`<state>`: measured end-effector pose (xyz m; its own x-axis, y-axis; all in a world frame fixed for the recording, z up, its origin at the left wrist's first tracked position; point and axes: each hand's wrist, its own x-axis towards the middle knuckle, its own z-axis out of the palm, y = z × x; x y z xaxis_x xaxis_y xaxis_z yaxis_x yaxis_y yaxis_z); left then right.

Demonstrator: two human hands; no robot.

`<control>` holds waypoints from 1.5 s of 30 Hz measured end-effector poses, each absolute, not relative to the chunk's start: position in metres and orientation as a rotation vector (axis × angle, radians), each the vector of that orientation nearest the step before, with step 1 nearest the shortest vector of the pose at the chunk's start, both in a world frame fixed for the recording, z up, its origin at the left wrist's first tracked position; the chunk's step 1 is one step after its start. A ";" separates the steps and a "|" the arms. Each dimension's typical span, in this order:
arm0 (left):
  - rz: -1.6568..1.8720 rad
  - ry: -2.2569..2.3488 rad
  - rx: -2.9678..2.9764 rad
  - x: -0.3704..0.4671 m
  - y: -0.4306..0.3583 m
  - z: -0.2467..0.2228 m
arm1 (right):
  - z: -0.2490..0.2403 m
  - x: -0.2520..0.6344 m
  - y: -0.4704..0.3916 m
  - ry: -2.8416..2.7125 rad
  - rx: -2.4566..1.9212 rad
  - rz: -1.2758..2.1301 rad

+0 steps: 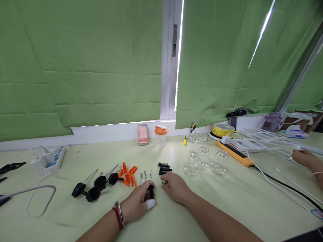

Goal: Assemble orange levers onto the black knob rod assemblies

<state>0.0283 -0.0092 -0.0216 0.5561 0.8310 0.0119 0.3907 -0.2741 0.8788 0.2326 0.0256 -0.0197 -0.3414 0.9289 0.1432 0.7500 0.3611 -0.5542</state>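
My left hand (pixel 140 201), with a white wrap on its thumb, is closed around a small black plastic piece (pixel 150 192). My right hand (pixel 175 186) pinches a tiny metallic piece (pixel 164 182), too small to name. Just beyond it lie several black parts with springs (pixel 165 168). Thin metal rods (pixel 145 175) and small shiny bits (pixel 151 173) lie past my left hand. To its left are orange plastic clips (pixel 129 174) and several black knob-like pieces with metal shafts (pixel 93 194).
Several clear glass jars (pixel 219 163) stand right of centre. An orange-lidded cup (pixel 160 136) is by the wall. An orange power strip (pixel 234 153) and its cables cross the right side; a white power strip (pixel 54 161) lies left. Another person's hand (pixel 306 158) is at far right.
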 end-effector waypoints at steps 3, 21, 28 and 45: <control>0.607 0.969 1.827 0.029 -0.009 -0.023 | -0.020 0.232 0.025 -2.242 -1.463 0.504; 0.556 1.004 1.887 0.027 -0.009 -0.016 | -0.024 0.232 0.026 -2.249 -1.281 0.454; 0.566 1.013 1.910 0.027 -0.009 -0.018 | -0.018 0.228 0.023 -2.129 -1.172 0.532; 0.571 1.001 1.943 0.027 -0.009 -0.016 | -0.009 0.222 0.014 -2.009 -0.866 0.597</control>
<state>0.0274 -0.0088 -0.0164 0.5744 0.8185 0.0132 0.4281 -0.3140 0.8474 0.2215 0.0138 -0.0092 -0.4021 0.7572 0.5147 0.3532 0.6470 -0.6758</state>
